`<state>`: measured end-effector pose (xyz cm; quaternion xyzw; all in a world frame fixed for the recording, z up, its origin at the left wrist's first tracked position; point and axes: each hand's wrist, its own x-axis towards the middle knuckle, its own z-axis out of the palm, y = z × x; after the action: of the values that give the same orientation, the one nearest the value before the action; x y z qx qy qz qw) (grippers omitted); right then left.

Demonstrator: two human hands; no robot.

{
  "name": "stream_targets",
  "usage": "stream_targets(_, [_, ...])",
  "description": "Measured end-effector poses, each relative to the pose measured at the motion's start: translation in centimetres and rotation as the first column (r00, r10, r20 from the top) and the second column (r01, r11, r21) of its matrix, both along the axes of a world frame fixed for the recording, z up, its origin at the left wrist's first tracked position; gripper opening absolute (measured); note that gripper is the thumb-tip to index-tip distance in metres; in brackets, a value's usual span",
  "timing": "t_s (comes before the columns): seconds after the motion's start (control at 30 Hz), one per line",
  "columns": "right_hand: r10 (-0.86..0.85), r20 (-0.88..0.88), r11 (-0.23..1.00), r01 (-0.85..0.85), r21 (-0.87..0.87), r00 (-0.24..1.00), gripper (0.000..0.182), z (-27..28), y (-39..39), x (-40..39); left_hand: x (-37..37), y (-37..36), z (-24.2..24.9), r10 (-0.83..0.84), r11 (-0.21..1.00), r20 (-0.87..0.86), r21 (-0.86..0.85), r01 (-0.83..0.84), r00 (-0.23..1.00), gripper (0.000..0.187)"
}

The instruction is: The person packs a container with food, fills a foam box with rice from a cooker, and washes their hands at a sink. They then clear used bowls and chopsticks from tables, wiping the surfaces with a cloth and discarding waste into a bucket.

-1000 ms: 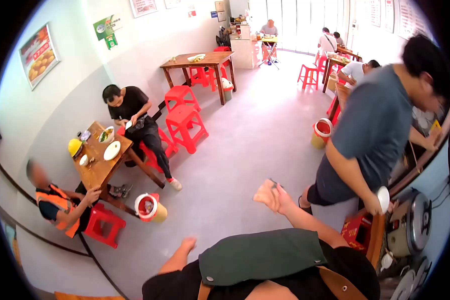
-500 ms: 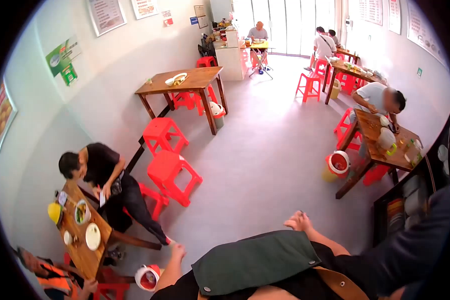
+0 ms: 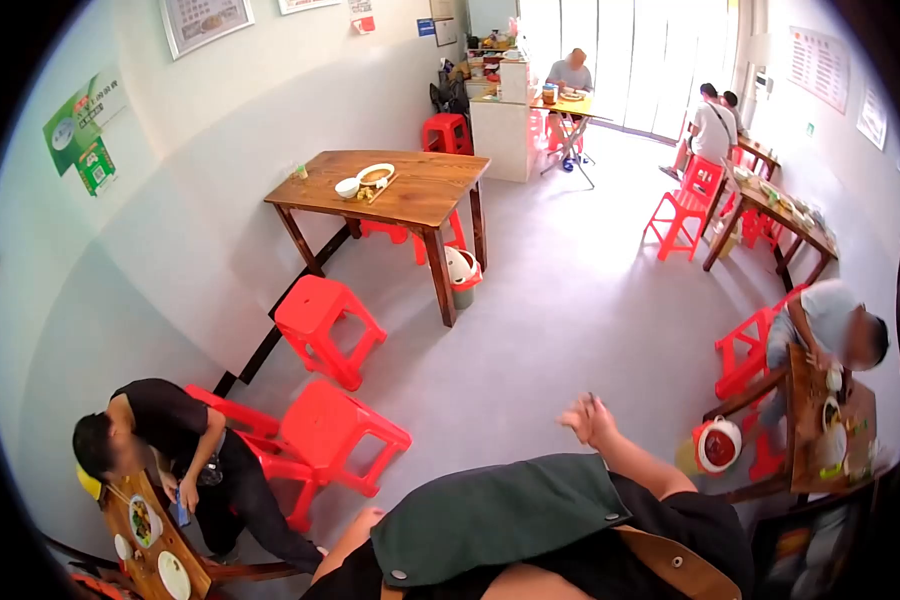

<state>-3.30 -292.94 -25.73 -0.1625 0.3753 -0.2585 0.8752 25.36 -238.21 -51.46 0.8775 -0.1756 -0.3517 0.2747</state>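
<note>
My right hand [image 3: 592, 420] is held out in front of my body over the grey floor, its fingers loosely apart. A small dark spot shows at its fingers, too small to name. My left hand [image 3: 368, 516] is low beside the dark green apron flap [image 3: 490, 515], mostly hidden by my arm, and its fingers cannot be made out. Nearest to it stands a red plastic stool [image 3: 335, 425]. Further ahead, a wooden table [image 3: 430, 195] holds a white bowl [image 3: 347, 187], a plate [image 3: 375, 172] and chopsticks [image 3: 383, 188].
At lower left, a person in black [image 3: 170, 430] leans beside a table [image 3: 185, 555] with dishes. Another person [image 3: 830, 320] sits at a table [image 3: 805, 400] on the right, near a red-lined bin [image 3: 718, 445]. Another stool [image 3: 320, 310] and bin [image 3: 462, 275] flank the walkway [image 3: 560, 270].
My view has moved forward and turned left; the wooden table and stools appear nearer. My left hand has dropped mostly behind my arm. The person in black appears lower in view.
</note>
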Motion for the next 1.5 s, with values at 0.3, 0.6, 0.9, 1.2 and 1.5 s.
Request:
stream_targets(0.3, [0.190,0.091,0.970,-0.173,-0.171,0.978,0.046,5.0,-14.4,25.5,16.4,-5.7,5.4,0.753,0.629,-0.318,0.090,-0.772,0.576,0.012])
stream_targets(0.6, [0.171,0.302,0.980,-0.130,-0.150,0.938,0.034,1.5,-25.0,34.8,49.3,-42.7,26.8,0.584,0.389,-0.489,-0.531,-0.753,0.647,0.015])
stream_targets(0.9, [0.145,-0.036,0.984,-0.148,-0.104,0.989,0.041,3.6,-35.4,50.9,69.0,-64.9,30.6,0.529,0.213,-0.680,-0.472,-0.855,0.507,0.014])
stream_targets(1.2, [0.048,-0.147,0.971,-0.080,-0.224,0.988,0.038,7.2,-36.5,61.4,83.1,-68.4,29.3,0.634,0.572,-0.362,-0.375,-0.730,0.683,0.032])
stream_targets(1.5, [-0.299,-0.192,0.953,0.284,-0.102,0.935,0.037,9.0,-29.0,64.9,89.0,-70.9,32.6,0.327,0.777,-0.330,-0.440,-0.450,0.886,0.037])
